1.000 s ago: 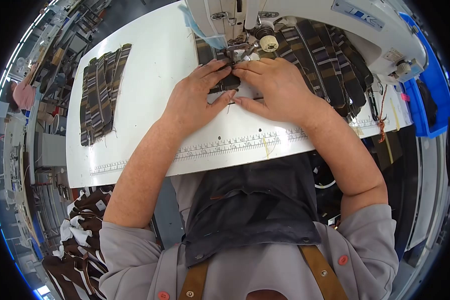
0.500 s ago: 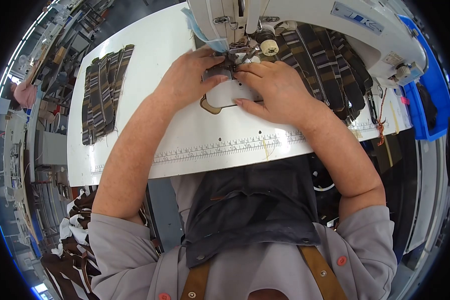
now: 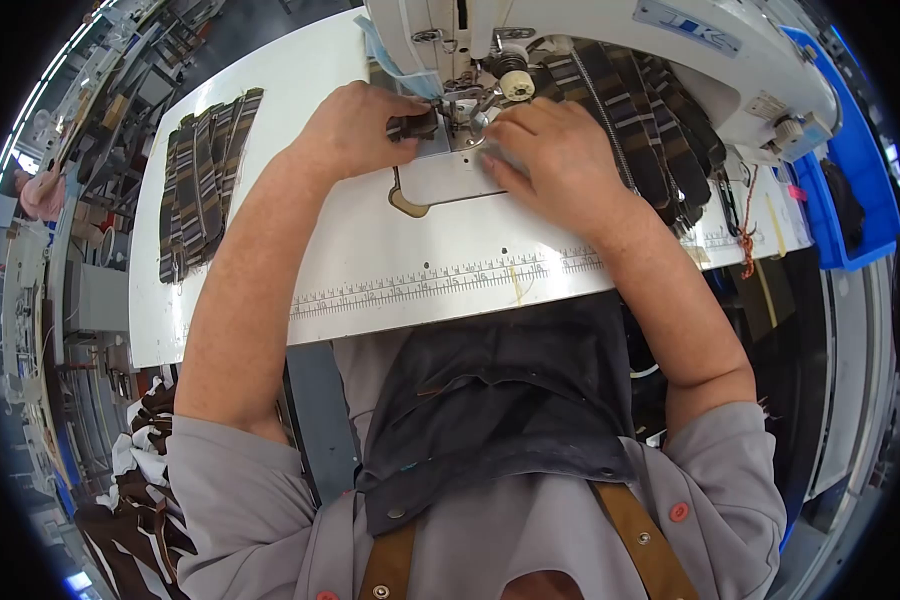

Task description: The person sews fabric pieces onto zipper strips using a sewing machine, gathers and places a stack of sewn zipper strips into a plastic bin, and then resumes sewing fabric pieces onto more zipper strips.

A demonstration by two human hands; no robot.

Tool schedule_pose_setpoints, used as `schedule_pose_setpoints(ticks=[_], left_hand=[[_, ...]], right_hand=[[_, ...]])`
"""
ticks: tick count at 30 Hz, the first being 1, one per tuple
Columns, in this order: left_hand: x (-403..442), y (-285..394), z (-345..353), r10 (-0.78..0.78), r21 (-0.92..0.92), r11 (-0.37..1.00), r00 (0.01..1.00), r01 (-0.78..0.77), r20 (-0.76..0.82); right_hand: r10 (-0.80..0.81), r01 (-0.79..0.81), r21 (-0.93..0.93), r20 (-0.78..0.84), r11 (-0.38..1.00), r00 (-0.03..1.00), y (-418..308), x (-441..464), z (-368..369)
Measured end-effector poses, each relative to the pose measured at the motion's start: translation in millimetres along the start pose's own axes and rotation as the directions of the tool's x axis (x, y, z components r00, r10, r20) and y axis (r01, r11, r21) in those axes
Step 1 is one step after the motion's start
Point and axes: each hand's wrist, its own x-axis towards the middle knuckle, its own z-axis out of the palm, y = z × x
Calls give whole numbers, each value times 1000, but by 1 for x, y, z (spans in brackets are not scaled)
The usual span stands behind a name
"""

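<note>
A white sewing machine (image 3: 710, 30) stands over the white table. At the left of its needle area, my left hand (image 3: 355, 130) is closed on a dark striped fabric piece (image 3: 417, 125), thumb below and fingers above. My right hand (image 3: 560, 160) is just right of the needle area, its fingers curled and thumb apart; whether it holds anything is hidden. Behind it lies a pile of striped fabric pieces with zippers (image 3: 650, 130). Another striped stack (image 3: 205, 180) lies at the table's left. A light blue cloth-like strip (image 3: 395, 65) hangs beside the machine head.
A printed ruler (image 3: 420, 290) runs along the front of the white table (image 3: 270, 240). Beyond the right edge is a blue bin (image 3: 860, 230). Orange threads (image 3: 747, 240) hang at the right. Brown and white fabric (image 3: 135, 510) lies below left. Another person (image 3: 42, 192) is at the far left.
My left hand has moved left and up, drawing the fabric piece away from beneath the needle area and uncovering the metal plate. My right hand has lifted slightly and its fingers have curled.
</note>
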Motion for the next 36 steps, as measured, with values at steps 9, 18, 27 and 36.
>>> schedule_pose_setpoints(ticks=[9, 18, 27, 36], left_hand=[[-42, -18, -3, 180, 313, 935, 984, -169, -5], [-142, -72, -64, -307, 700, 688, 951, 192, 41], [-141, 42, -24, -348, -900, 129, 869, 415, 351], [-72, 88, 19, -385, -972, -95, 892, 215, 235]], right_hand=[[306, -296, -293, -12, 909, 952, 22, -15, -27], [530, -520, -149, 37, 841, 847, 35, -8, -29], [630, -493, 827, 236, 270, 740, -40, -38, -90], [196, -686, 719, 661, 110, 724, -114, -53, -99]])
